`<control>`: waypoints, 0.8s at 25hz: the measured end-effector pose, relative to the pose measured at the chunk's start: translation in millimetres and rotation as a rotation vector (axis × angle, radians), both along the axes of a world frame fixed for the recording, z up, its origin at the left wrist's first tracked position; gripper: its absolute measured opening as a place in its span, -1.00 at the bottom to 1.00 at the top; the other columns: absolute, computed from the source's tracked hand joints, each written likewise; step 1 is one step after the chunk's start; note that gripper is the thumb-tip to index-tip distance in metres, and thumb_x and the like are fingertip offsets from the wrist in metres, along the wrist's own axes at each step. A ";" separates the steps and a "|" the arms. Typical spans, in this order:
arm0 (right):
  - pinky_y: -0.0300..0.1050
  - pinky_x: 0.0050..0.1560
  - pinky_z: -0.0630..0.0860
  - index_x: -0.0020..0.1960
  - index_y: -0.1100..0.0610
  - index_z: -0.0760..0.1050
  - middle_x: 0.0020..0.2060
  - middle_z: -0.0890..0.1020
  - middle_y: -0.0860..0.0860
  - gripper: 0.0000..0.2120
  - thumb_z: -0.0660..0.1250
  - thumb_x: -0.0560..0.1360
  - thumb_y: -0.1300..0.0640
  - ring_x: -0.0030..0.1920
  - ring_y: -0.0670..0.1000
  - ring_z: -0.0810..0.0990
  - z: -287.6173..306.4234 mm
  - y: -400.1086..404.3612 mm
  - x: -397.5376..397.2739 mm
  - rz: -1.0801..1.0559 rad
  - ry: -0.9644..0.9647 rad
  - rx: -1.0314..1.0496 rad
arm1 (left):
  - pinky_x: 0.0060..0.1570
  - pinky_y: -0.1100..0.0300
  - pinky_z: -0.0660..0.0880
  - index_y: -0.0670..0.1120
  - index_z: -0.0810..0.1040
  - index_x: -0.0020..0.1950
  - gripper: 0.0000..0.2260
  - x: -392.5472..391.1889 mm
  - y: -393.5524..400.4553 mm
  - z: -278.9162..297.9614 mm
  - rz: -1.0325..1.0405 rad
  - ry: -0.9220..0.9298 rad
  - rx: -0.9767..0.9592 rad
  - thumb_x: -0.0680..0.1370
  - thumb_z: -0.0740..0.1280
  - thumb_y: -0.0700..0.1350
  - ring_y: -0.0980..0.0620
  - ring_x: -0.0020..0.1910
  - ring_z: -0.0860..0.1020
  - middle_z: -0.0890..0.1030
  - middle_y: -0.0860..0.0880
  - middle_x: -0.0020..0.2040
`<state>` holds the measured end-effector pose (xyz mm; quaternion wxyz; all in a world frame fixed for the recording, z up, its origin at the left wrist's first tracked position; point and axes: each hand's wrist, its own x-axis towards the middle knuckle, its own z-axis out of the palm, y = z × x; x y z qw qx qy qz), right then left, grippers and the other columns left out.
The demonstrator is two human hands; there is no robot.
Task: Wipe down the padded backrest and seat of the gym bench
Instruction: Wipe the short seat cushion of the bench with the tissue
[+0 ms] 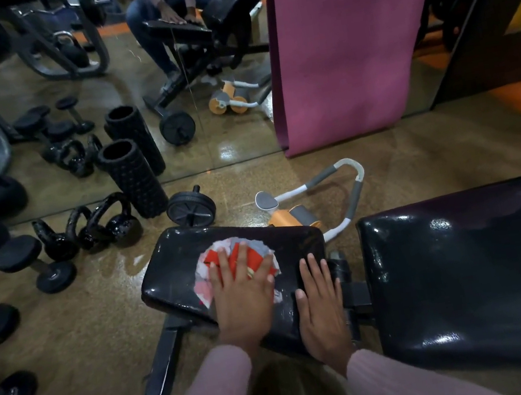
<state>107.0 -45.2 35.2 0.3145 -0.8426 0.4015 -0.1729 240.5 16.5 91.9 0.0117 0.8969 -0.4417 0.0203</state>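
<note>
A mirrored gym floor is lying around the black seat pad (175,275), with the backrest (475,281) just beside it. The left hand (245,299), fingers spread flat, is pressing a red-and-white cloth (227,255) onto that surface to wipe it, while the right hand (322,308) is resting open near the seat's backrest end, probably steadying it.

A red, white and grey patterned cloth (227,255) lies on the glossy black seat (175,275), beside a purple mat (345,36).

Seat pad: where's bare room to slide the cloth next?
Seat is bare left of the cloth, toward its rounded end. The right edge is crowded: left hand presses the cloth, right hand lies flat beside it. Backrest is wholly bare.
</note>
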 end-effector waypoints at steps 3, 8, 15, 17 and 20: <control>-0.01 0.52 -0.31 0.57 -0.10 -0.15 0.55 -0.19 -0.23 -0.42 -0.30 0.58 -0.21 0.52 -0.21 -0.32 0.2 -0.2 -1.9 0.002 0.007 0.008 | 0.46 -0.17 -0.16 0.28 0.12 0.49 -0.59 42.6 4.2 16.6 0.098 0.003 -0.013 0.63 -0.07 0.18 -0.23 0.53 -0.11 0.01 -0.04 0.58; 0.02 0.53 -0.30 0.57 -0.10 -0.17 0.55 -0.21 -0.24 -0.42 -0.31 0.58 -0.22 0.52 -0.20 -0.33 -2.3 -3.5 -0.5 0.009 0.007 0.007 | 0.43 -0.24 -0.11 0.27 0.16 0.50 -0.58 41.6 36.1 17.7 0.398 0.083 -0.234 0.62 0.04 0.13 -0.28 0.51 -0.10 0.03 -0.09 0.57; 0.12 0.54 -0.27 0.57 -0.11 -0.17 0.56 -0.21 -0.16 -0.43 -0.30 0.58 -0.22 0.53 -0.14 -0.34 5.3 -7.3 6.2 0.022 0.033 -0.014 | 0.40 -0.23 -0.23 0.33 0.02 0.49 -0.56 3.5 10.2 2.9 0.095 -0.003 -0.043 0.61 -0.01 0.17 -0.30 0.50 -0.15 -0.05 -0.08 0.57; 0.14 0.51 -0.34 0.57 -0.12 -0.23 0.55 -0.28 -0.13 -0.39 -0.35 0.56 -0.28 0.51 -0.11 -0.41 9.0 -7.4 6.2 0.051 0.118 -0.004 | 0.43 -0.23 -0.17 0.29 0.14 0.49 -0.59 41.1 1.6 17.1 0.069 -0.006 -0.024 0.62 -0.03 0.16 -0.30 0.51 -0.08 0.04 -0.09 0.57; 0.15 0.47 -0.40 0.56 -0.14 -0.31 0.53 -0.38 -0.12 -0.32 -0.42 0.49 -0.35 0.48 -0.08 -0.48 10.5 -3.4 -2.1 0.079 0.171 0.005 | 0.43 -0.23 -0.13 0.25 0.20 0.48 -0.59 68.5 8.0 23.0 0.168 0.074 -0.032 0.62 0.00 0.16 -0.30 0.50 -0.06 0.10 -0.10 0.55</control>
